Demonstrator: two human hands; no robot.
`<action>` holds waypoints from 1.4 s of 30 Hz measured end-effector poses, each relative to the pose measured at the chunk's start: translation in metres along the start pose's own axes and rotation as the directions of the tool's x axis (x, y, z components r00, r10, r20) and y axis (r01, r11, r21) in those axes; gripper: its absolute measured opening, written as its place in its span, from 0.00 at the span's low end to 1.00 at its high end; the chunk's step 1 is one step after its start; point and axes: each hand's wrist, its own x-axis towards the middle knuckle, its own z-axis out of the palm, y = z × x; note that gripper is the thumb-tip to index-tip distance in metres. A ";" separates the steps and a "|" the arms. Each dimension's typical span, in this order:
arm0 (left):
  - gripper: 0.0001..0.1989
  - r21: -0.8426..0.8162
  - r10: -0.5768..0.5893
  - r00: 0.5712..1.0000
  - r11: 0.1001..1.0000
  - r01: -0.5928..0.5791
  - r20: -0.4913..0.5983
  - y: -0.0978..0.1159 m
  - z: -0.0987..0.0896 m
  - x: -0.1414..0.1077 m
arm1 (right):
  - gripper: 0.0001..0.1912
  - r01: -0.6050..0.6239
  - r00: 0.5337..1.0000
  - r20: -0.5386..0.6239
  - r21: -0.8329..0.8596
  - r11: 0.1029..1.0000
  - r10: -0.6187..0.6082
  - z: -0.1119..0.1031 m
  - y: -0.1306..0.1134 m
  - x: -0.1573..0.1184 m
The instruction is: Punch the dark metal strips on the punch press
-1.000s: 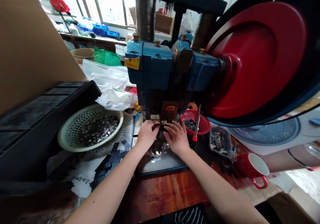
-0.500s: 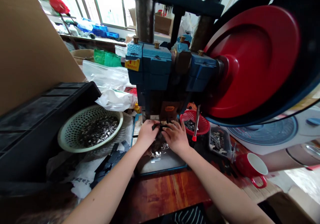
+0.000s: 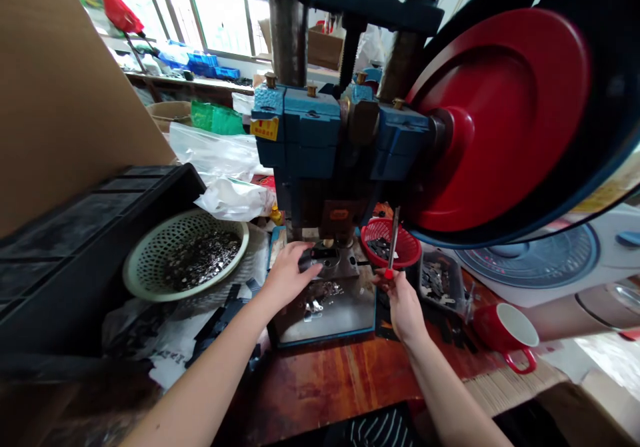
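My left hand [image 3: 290, 275] rests at the left side of the metal die [image 3: 345, 266] under the press. Its thumb and fingers close round the end of a dark flat piece [image 3: 315, 256] lying on the die. My right hand [image 3: 406, 306] grips the red-tipped lever [image 3: 394, 237] by its lower end, right of the press. Small shiny metal bits [image 3: 317, 304] are scattered on the press's base plate [image 3: 330, 325] in front of the die. Above stands the blue press [image 3: 310, 127].
A pale green basket [image 3: 135, 270] of metal bits stands left, beside a black crate [image 3: 95, 214]. A red basket [image 3: 415, 250] and a clear tub [image 3: 457, 297] hold flat parts. A red mug [image 3: 493, 330] stands right. The large red wheel [image 3: 510, 120] overhangs the right side.
My right hand has left the die, moved right and down, and taken hold of the red-tipped lever. My left hand stays at the die's left side. The die now shows between the hands.
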 end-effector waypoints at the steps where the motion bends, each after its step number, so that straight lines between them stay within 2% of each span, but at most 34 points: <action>1: 0.23 0.003 0.022 0.999 1.000 -0.022 0.025 -0.001 0.002 0.005 | 0.27 0.003 1.000 0.000 0.004 1.000 -0.003 0.001 -0.001 0.000; 5: 0.22 -0.008 0.004 0.999 1.000 -0.004 0.050 -0.005 0.008 0.014 | 0.25 -0.004 1.000 0.007 0.006 1.000 0.004 0.002 -0.003 0.000; 13: 0.21 -0.022 -0.026 0.998 0.999 0.027 0.051 -0.007 0.011 0.010 | 0.25 -0.014 1.000 0.014 0.024 1.000 0.014 -0.002 -0.005 -0.004; 21: 0.23 -0.040 -0.064 0.997 0.997 0.065 0.038 -0.001 0.004 0.003 | 0.22 0.016 0.998 0.065 -0.061 0.998 -0.012 -0.001 -0.006 -0.002; 27: 0.22 -0.066 -0.183 0.983 0.981 0.180 -0.032 -0.005 -0.020 -0.029 | 0.21 0.105 0.994 0.016 -0.171 0.980 -0.104 0.005 -0.005 0.003; 32: 0.21 0.041 -0.313 0.946 0.948 0.317 -0.082 -0.031 -0.051 -0.074 | 0.30 0.023 1.000 0.015 -0.040 0.999 -0.023 0.014 0.015 0.003; 35: 0.20 0.163 -0.381 0.921 0.906 0.389 -0.080 -0.054 -0.065 -0.103 | 0.24 0.057 0.998 0.045 -0.244 0.968 -0.047 0.032 0.018 0.018; 37: 0.20 0.283 -0.403 0.913 0.870 0.405 -0.067 -0.068 -0.068 -0.118 | 0.21 0.168 0.983 0.132 -0.381 0.909 -0.127 0.049 0.015 0.035; 39: 0.22 0.390 -0.414 0.909 0.829 0.400 -0.051 -0.078 -0.066 -0.126 | 0.20 0.245 0.963 0.224 -0.499 0.831 -0.150 0.066 0.012 0.052; 42: 0.25 0.487 -0.435 0.900 0.780 0.392 -0.027 -0.087 -0.059 -0.121 | 0.18 0.202 0.971 0.210 -0.479 0.854 -0.112 0.081 0.012 0.068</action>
